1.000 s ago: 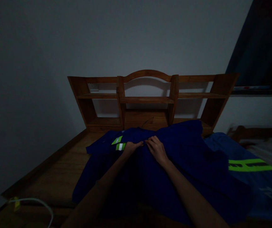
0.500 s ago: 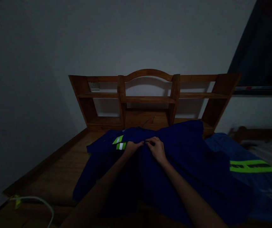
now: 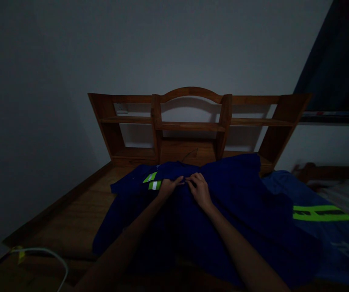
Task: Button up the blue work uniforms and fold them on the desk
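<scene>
A dark blue work jacket (image 3: 232,190) with yellow-green and silver reflective strips lies spread over a wooden surface. Near its upper middle, my left hand (image 3: 169,187) pinches the cloth between thumb and fingers. Close beside it, my right hand (image 3: 199,189) grips the same part of the jacket with its fingertips. The two sets of fingertips almost meet. Whatever small detail lies between them is too dark to make out.
Behind the jacket stands a wooden headboard (image 3: 189,126) with open shelves. To the right lies another blue cloth (image 3: 329,239) with a yellow-green band (image 3: 322,213). Bare boards (image 3: 80,207) show on the left, and a pale cable (image 3: 45,250) curves at the lower left.
My left thumb has lifted a little and its fingers have shifted at the cloth. My right hand has moved slightly up and left. The jacket stays in place.
</scene>
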{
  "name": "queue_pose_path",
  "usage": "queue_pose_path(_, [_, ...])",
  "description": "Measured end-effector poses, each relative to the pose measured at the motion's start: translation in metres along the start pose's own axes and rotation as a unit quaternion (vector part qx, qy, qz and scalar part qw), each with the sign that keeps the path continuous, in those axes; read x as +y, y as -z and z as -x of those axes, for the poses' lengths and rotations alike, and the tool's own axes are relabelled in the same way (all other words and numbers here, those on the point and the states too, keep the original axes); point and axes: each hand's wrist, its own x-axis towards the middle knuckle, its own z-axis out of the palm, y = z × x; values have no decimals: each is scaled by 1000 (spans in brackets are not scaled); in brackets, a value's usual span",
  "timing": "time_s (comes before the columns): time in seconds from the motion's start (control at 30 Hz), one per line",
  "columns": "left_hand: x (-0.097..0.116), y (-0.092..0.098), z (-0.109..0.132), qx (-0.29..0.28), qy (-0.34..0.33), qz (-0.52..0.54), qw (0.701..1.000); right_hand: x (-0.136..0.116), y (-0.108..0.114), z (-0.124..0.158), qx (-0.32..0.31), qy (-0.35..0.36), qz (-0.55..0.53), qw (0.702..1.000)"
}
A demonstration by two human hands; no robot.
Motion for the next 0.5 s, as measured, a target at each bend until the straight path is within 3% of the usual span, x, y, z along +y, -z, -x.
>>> queue_pose_path(0.1, [-4,6,-4,3,-44,-92,995,3,-2,-1,6,-8,-14,1000])
queue_pose_path(0.2, [-5,10,-7,17,-11,-145,989,5,-4,-2,14,-31,-33,999])
queue_pose_path(0.3, [-2,11,-4,12,41,-147,988,5,-4,-2,24,-53,-56,997])
queue_pose_path(0.5, [6,14,6,-32,41,-70,996,2,-3,-1,40,-80,-48,995])
